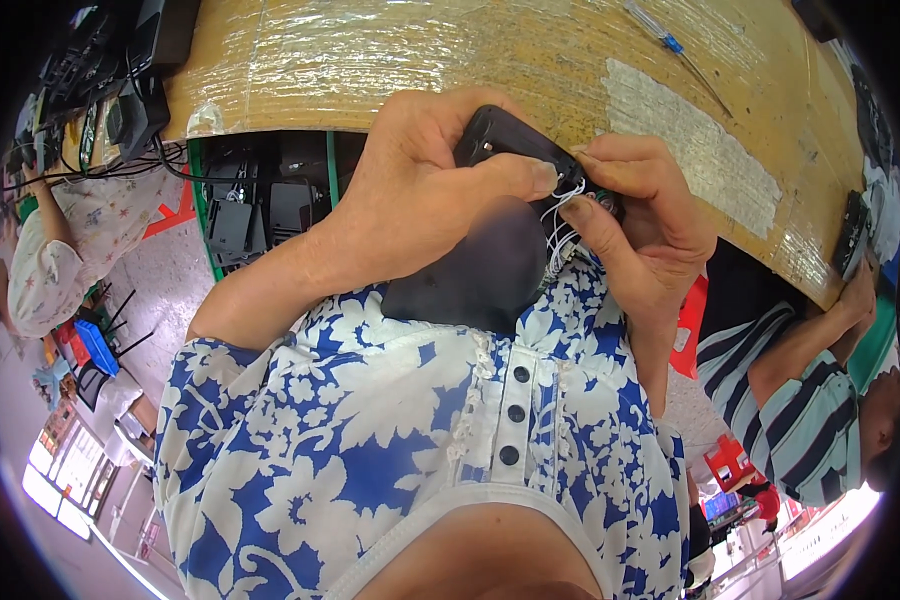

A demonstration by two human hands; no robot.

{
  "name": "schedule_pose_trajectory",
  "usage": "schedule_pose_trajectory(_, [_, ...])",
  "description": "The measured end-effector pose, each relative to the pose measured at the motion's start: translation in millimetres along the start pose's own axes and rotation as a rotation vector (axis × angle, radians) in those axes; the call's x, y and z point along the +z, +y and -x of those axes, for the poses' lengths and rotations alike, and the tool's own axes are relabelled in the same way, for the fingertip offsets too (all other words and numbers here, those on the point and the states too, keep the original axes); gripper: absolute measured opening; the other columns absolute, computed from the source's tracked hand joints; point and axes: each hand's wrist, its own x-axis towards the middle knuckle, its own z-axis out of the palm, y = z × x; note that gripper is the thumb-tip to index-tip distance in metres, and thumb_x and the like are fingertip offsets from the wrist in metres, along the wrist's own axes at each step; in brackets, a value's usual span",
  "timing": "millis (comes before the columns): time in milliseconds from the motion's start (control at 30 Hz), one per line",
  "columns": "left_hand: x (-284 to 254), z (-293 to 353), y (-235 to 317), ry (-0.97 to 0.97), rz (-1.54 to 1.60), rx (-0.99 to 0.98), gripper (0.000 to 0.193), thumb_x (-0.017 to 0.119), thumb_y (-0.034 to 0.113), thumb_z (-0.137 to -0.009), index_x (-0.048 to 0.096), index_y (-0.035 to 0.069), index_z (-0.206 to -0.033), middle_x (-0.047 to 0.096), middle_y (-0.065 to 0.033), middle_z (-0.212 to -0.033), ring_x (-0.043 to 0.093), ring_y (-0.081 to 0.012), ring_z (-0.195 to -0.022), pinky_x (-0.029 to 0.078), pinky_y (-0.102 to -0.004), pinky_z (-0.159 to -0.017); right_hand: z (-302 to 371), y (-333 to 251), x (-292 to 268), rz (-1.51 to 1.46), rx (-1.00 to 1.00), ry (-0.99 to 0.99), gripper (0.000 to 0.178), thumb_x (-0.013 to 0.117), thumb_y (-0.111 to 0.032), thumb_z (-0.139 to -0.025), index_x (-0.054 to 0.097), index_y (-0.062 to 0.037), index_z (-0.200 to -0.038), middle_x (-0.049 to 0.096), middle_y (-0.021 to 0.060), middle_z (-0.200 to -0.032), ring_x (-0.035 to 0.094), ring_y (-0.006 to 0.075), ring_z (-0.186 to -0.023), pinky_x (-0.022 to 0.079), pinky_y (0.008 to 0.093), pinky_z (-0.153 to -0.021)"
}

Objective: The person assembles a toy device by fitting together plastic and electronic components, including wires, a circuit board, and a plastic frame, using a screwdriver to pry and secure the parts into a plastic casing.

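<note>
Flowered blouse [370, 420] nearest. Beyond it, black case [482, 135] held up at near edge of desk [530, 60], probably for clear view. Left hand [420, 185]: grip closed on case, perhaps for steadiness. Right hand [655, 205]: grip closed on case's right end, thumb against white wires [562, 222], likely controlling them. Screwdriver [678, 52] rests far right, presumably out of way.

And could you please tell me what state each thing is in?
Black casing, gripped and tilted
White wires, exposed and curving
Left hand, closed around the casing
Right hand, curled at the casing's end, exact grip unclear
Large black piece, blurred
Table, film-covered
Screwdriver, lying on the table
Under-table compartment, open, holding dark parts
</note>
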Motion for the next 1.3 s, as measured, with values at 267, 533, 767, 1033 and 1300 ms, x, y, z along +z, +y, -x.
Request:
schedule_pose_trajectory(267, [-5.0,-7.7,31.1,-0.034,-0.021,0.03,0.016,0.078,0.009,-0.079,0.072,-0.002,-0.089,0.068,-0.0003,-0.077,0.06,-0.005,-0.07,0.049,-0.0222,-0.062,-9.7,-9.8,1.4,0.07,-0.111,0.048,0.026,0.078,0.009,-0.075,0.069,0.0054,-0.099,0.067,0.016,-0.103,0.064,0.02,-0.091,0.05,0.0276,-0.079])
schedule_pose_trajectory(533, [-11.0,-24.5,39.7,-0.128,-0.039,0.107,0.028,0.083,0.003,-0.081,0.069,0.001,-0.106,0.072,0.0002,-0.093,0.065,-0.0037,-0.084,0.052,-0.0195,-0.078,-28.3,-20.6,-8.2,0.329,-0.333,0.055,0.032,0.079,0.009,-0.073,0.069,0.0052,-0.103,0.068,0.0166,-0.101,0.066,0.022,-0.093,0.052,0.0289,-0.08])
schedule_pose_trajectory(767, [-9.8,-14.1,27.8,-0.117,0.026,0.077,0.026,0.083,0.003,-0.081,0.068,0.0,-0.102,0.071,-0.001,-0.092,0.063,-0.0047,-0.083,0.05,-0.0198,-0.077,-15.8,-23.6,3.4,0.092,-0.124,0.199,0.039,0.081,0.007,-0.071,0.067,0.003,-0.108,0.068,0.0152,-0.103,0.066,0.0214,-0.093,0.054,0.0291,-0.077])
schedule_pose_trajectory(1033, [-2.8,1.4,36.3,-0.073,-0.01,0.09,0.028,0.083,0.004,-0.077,0.066,0.001,-0.099,0.07,-0.0005,-0.089,0.062,-0.0034,-0.079,0.047,-0.0188,-0.072,-14.0,-25.2,-3.9,0.25,-0.316,0.079,0.042,0.081,0.009,-0.068,0.067,0.0021,-0.107,0.069,0.017,-0.103,0.068,0.0243,-0.093,0.055,0.0306,-0.078])
schedule_pose_trajectory(1300, [1.9,5.1,40.6,-0.037,-0.103,0.111,0.024,0.083,0.006,-0.077,0.067,0.002,-0.093,0.068,0.0002,-0.083,0.06,-0.0026,-0.07,0.045,-0.0178,-0.062,-8.9,-36.3,0.5,0.333,-0.314,0.073,0.039,0.082,0.009,-0.065,0.07,0.0015,-0.101,0.069,0.0174,-0.103,0.069,0.0254,-0.09,0.056,0.0309,-0.074])
